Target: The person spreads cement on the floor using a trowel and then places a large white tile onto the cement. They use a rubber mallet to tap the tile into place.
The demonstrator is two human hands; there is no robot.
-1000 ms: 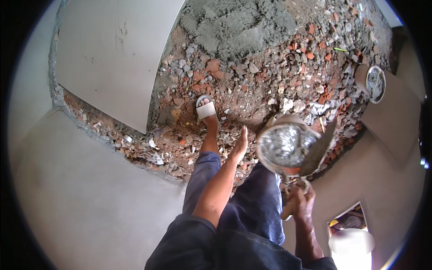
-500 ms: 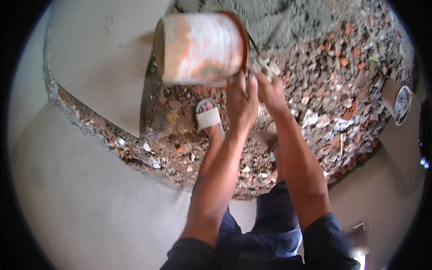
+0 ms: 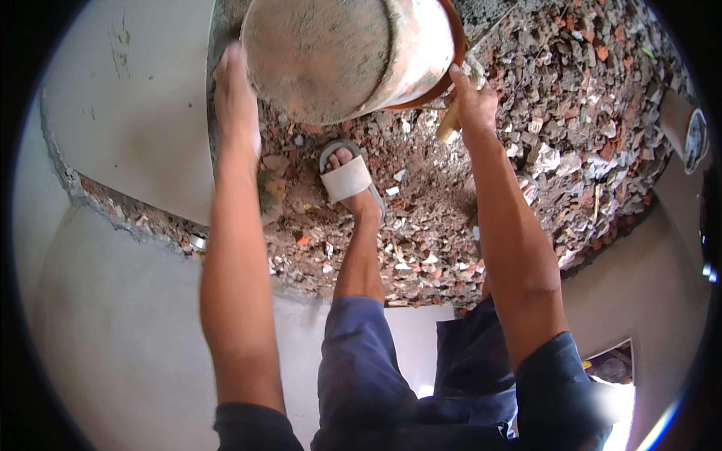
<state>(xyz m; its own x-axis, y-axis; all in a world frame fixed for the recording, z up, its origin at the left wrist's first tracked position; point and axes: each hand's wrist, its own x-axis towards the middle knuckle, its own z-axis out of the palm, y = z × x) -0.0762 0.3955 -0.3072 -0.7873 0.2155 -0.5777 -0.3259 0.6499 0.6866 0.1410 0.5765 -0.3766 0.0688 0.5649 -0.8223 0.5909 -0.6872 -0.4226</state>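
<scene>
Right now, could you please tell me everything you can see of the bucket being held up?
The bucket is round, orange-rimmed and caked with grey, cement-like crust. It is tipped so that its flat, dirty bottom faces the camera and its mouth points away, over the brick rubble. The left hand presses against its bottom edge; the right hand grips at the rim side, by a pale handle piece. Its inside is hidden.

Both bare forearms reach straight up and away from the body, roughly parallel and well apart, the left hand [image 3: 235, 98] laid flat with fingers extended, the right hand [image 3: 472, 101] clenched in a grip, while one sandalled foot [image 3: 347, 177] steps forward between them.
</scene>
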